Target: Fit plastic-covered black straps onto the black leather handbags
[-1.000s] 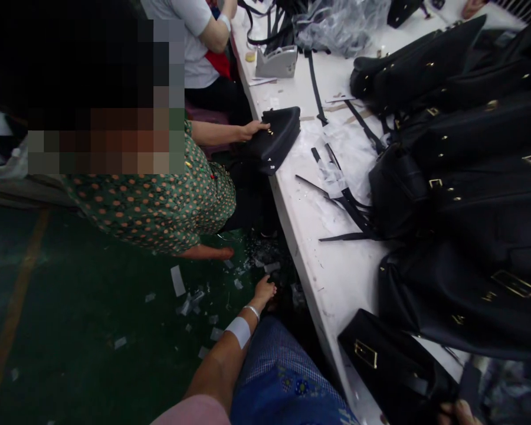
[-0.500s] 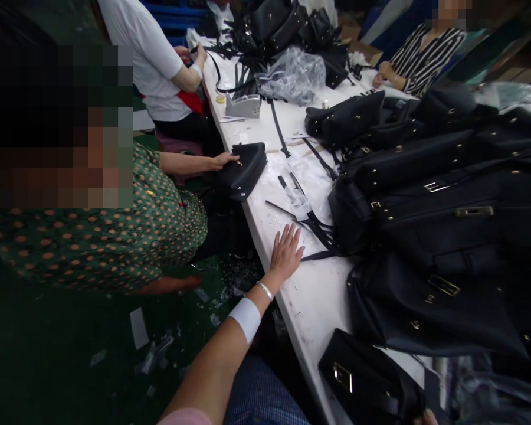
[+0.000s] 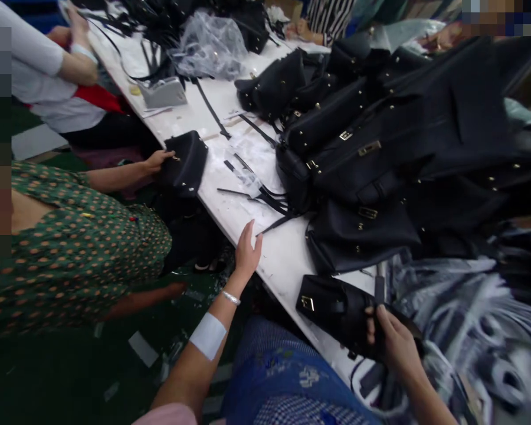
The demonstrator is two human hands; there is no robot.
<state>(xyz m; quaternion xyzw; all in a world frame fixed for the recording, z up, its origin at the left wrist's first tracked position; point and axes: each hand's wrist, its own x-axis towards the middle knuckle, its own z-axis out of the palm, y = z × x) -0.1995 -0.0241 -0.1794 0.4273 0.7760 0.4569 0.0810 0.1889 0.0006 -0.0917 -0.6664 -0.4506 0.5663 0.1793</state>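
Observation:
My left hand (image 3: 246, 252) rests flat and open on the near edge of the white table (image 3: 287, 260), fingers stretched toward loose black straps (image 3: 265, 203). It holds nothing. My right hand (image 3: 392, 339) is closed on a small black bag with a gold buckle (image 3: 331, 304) that lies at the table's front edge over my lap. A heap of black handbags (image 3: 380, 159) fills the table just beyond both hands.
A person in a green dotted top sits at my left, one hand on a small black bag (image 3: 183, 162) at the table edge. Another person in white works farther left. A grey tape dispenser (image 3: 163, 93) and clear plastic wrap (image 3: 210, 47) lie at the far end. Paper scraps litter the floor.
My left hand rose from below the table and settled on its edge. My right hand came fully into view, gripping the small black bag. The view swung right.

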